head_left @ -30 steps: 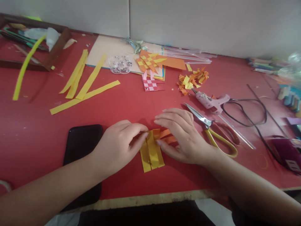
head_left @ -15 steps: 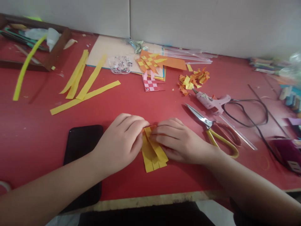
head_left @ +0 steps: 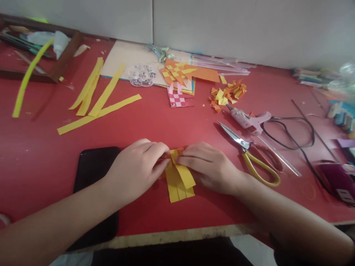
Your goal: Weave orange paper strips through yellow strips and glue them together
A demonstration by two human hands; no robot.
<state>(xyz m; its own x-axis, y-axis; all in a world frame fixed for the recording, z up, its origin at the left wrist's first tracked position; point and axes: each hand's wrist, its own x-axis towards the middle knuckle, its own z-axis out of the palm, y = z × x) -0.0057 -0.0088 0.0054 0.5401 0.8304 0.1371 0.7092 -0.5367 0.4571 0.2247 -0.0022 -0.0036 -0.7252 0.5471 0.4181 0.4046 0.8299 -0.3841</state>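
Note:
A small piece of yellow paper strips (head_left: pixel 176 184) lies on the red table between my hands, with a bit of orange paper showing at its top. One yellow strip is lifted and curls over the others toward the lower right. My left hand (head_left: pixel 138 166) is closed in a pinch at the upper left edge, where a sliver of orange paper strip shows by the fingertips. From the right, my right hand (head_left: pixel 209 166) has its fingers bent together on the yellow strips near the top; its thumb is hidden. My left forearm crosses a black phone (head_left: pixel 94 166).
Scissors (head_left: pixel 246 151) and a pink glue gun (head_left: pixel 248 118) with its cord lie right. Behind are paper scraps (head_left: pixel 229 94), woven paper fish (head_left: pixel 177 99) and a tray of googly eyes (head_left: pixel 142 75). Loose yellow strips (head_left: pixel 108 92) and a wooden box (head_left: pixel 65 55) are left.
The lifted yellow strip now arches higher, its free end curling to the right. My left fingertips have shifted slightly down and closed in a pinch. My right hand stays nearly in place.

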